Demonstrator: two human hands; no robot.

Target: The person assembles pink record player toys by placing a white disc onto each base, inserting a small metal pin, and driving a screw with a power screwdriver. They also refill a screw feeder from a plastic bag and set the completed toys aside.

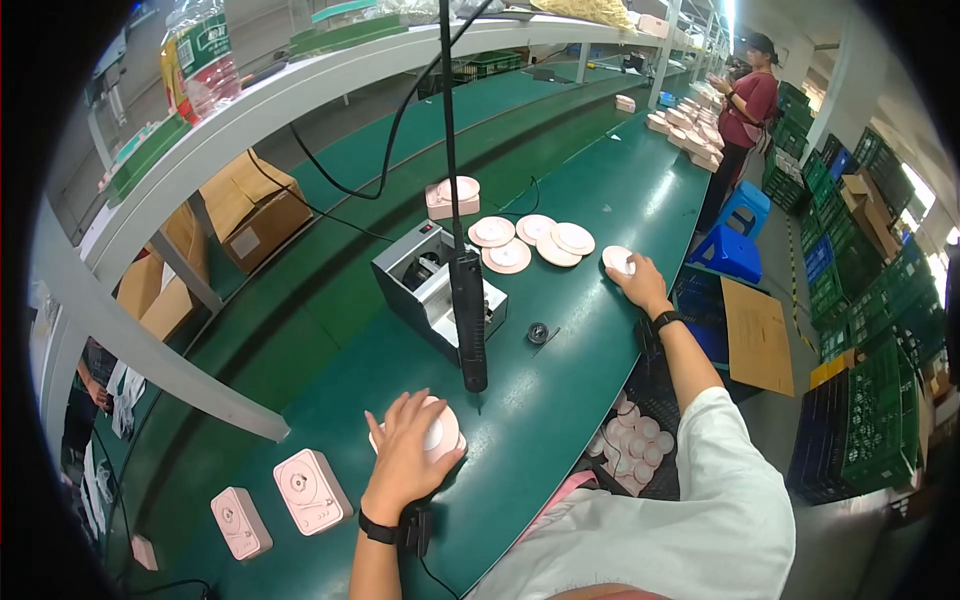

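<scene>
My left hand [408,450] lies with fingers spread over a pink round disc [441,428] with a paler raised centre. Beneath the disc is something pink, mostly hidden by the hand. Farther to the right, my right hand [640,284] grips another pink disc [616,258] by its near edge, just at or above the table; which one I cannot tell. Between the hands hangs a black electric screwdriver [470,320], tip down. Two pink box-shaped housings [312,490] with round recesses lie left of my left hand.
Behind the screwdriver stands a grey and black machine [425,275]. Several pink discs [507,256] lie past it, beside a pink housing [452,200]. A small round black part [538,333] rests on the green table [590,350]. Below its edge, a crate holds discs [632,445]. A person [752,110] stands far right.
</scene>
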